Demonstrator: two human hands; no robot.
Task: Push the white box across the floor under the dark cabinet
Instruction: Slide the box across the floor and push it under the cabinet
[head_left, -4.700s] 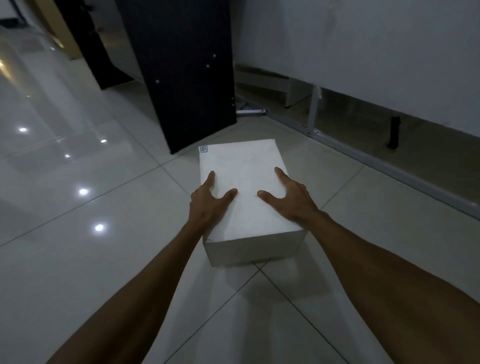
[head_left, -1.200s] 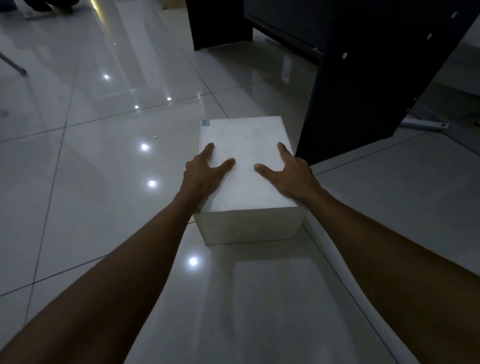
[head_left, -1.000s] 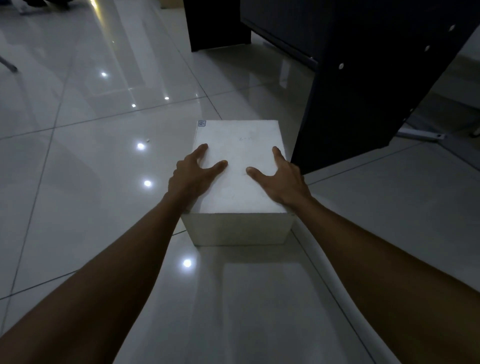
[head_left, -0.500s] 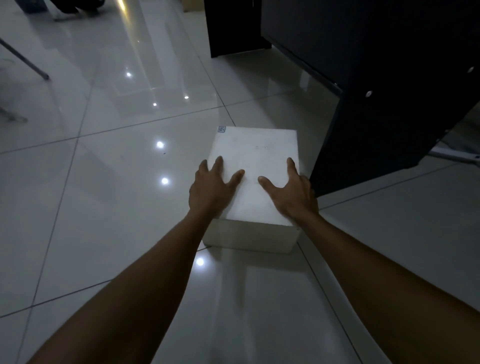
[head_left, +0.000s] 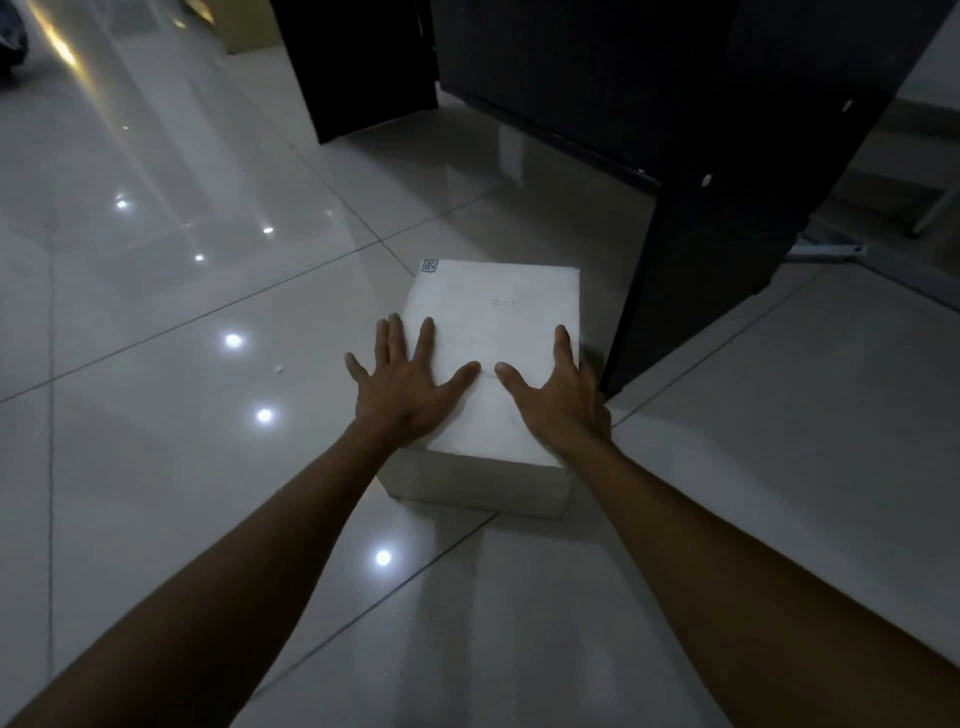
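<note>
1. Both hands flat, fingers spread: left hand (head_left: 410, 384) half off the box (head_left: 493, 364) left edge, right hand (head_left: 558, 387) on top.
2. Box on floor (head_left: 182, 467), long axis pointing ahead, just beside the cabinet (head_left: 727, 182) side panel.
3. Opening lies ahead-right; I'd steer right.

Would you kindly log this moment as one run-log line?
stage: pushing | white box: on floor, beside dark cabinet side panel | left hand: flat on lid | right hand: flat on lid | goal: unmet

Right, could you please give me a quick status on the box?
Left hand and right hand flat on white box, open. Box beside dark cabinet side panel, not under. Floor ahead clear.
</note>
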